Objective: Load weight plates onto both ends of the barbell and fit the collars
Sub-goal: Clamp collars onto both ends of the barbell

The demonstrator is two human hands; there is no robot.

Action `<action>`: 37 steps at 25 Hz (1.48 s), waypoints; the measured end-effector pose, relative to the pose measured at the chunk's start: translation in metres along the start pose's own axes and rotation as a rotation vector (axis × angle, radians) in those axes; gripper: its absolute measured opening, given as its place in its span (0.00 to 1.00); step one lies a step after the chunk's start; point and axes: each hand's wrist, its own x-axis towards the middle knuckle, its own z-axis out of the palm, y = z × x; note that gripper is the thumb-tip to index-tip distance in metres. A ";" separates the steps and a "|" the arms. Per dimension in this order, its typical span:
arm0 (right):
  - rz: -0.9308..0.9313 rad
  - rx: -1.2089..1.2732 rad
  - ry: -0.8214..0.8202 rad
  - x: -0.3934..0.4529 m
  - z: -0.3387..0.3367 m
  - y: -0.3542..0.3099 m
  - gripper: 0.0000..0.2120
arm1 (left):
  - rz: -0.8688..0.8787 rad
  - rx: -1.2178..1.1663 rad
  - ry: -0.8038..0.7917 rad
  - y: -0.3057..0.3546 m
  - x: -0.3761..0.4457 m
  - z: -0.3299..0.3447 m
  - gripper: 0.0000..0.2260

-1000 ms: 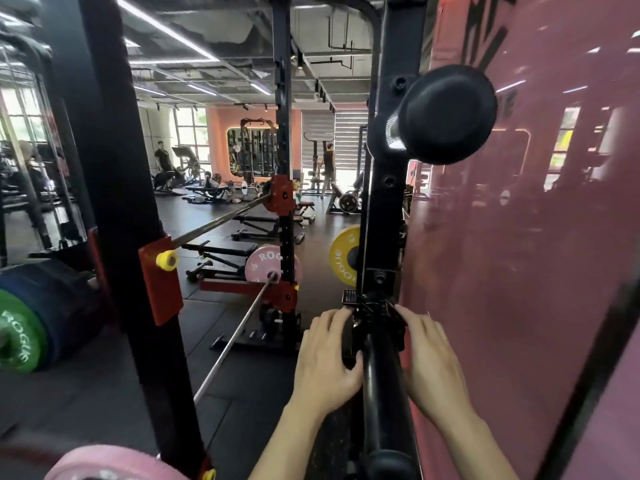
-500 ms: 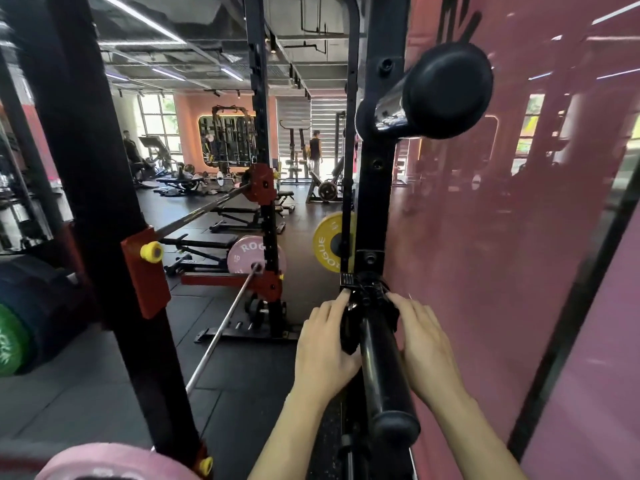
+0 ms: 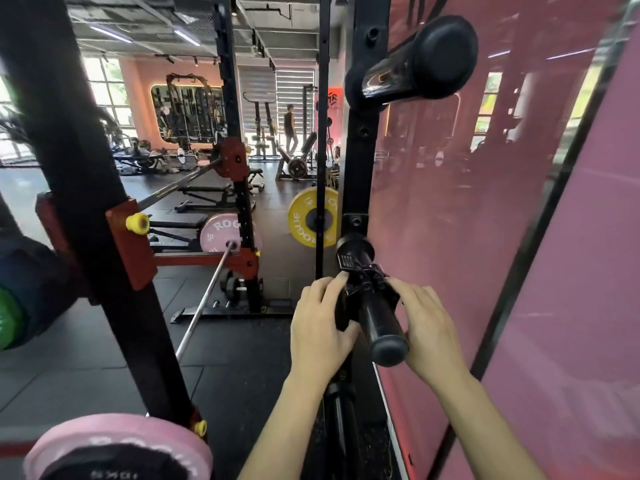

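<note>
At the far left, green and blue plates [image 3: 14, 299] sit stacked at the frame edge, and a pink Rogue plate [image 3: 117, 448] lies low beside the rack upright [image 3: 83, 188]; the barbell [image 3: 201, 320] runs bare from there toward a second pink plate [image 3: 221, 232] at its far end, so judge the loading as barely begun on this near side; a yellow plate [image 3: 308, 216] hangs further back. Your left hand [image 3: 320, 327] curls its fingers round the black collar [image 3: 360, 285], thumb under it; the collar sits on a storage peg [image 3: 381, 320] jutting from the right-hand upright [image 3: 360, 150], not on the barbell; your right hand [image 3: 426, 323] grips the collar's other side, fingers bent over its clamp. Over the last second your hands have hardly shifted, while the peg's end cap has swung into fuller view as your head moved; the collar looks seated as before, so it probably needs its lever freed before it slides off toward you.
</note>
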 end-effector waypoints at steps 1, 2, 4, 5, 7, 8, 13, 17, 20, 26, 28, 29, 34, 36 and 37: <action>-0.002 0.001 -0.001 -0.007 -0.005 -0.003 0.37 | 0.002 0.006 -0.003 0.006 -0.007 -0.006 0.35; -0.002 0.004 0.002 -0.014 -0.010 -0.006 0.36 | -0.004 0.011 -0.005 0.014 -0.014 -0.012 0.34; 0.000 0.012 0.003 -0.028 -0.021 -0.013 0.34 | -0.023 0.024 -0.010 0.029 -0.029 -0.022 0.33; 0.000 0.017 -0.003 -0.036 -0.028 -0.017 0.33 | -0.036 0.033 -0.012 0.038 -0.036 -0.028 0.32; -0.016 0.037 -0.006 -0.049 -0.040 -0.024 0.32 | -0.053 0.051 -0.014 0.051 -0.049 -0.039 0.32; -0.033 0.050 -0.009 -0.058 -0.048 -0.029 0.32 | -0.059 0.061 -0.009 0.061 -0.058 -0.046 0.31; -0.082 0.082 -0.014 -0.113 -0.088 -0.050 0.33 | -0.077 0.102 0.040 0.108 -0.114 -0.079 0.30; -0.077 0.144 -0.046 -0.150 -0.107 -0.073 0.34 | -0.115 0.153 0.031 0.132 -0.155 -0.108 0.33; -0.106 0.206 -0.058 -0.164 -0.114 -0.099 0.35 | -0.125 0.214 0.033 0.139 -0.173 -0.137 0.33; -0.202 0.276 -0.102 -0.172 -0.104 -0.168 0.34 | -0.174 0.322 0.112 0.134 -0.203 -0.213 0.33; -0.250 0.320 -0.128 -0.173 -0.093 -0.202 0.35 | -0.209 0.359 0.149 0.124 -0.218 -0.247 0.33; -0.274 0.343 -0.138 -0.174 -0.087 -0.221 0.35 | -0.228 0.376 0.167 0.118 -0.226 -0.264 0.33; -0.368 0.463 -0.175 -0.184 -0.057 -0.318 0.35 | -0.287 0.476 0.252 0.089 -0.264 -0.356 0.31; -0.388 0.514 -0.195 -0.189 -0.045 -0.366 0.35 | -0.313 0.527 0.275 0.075 -0.279 -0.400 0.31; -0.400 0.538 -0.201 -0.191 -0.040 -0.392 0.35 | -0.327 0.549 0.291 0.068 -0.286 -0.423 0.31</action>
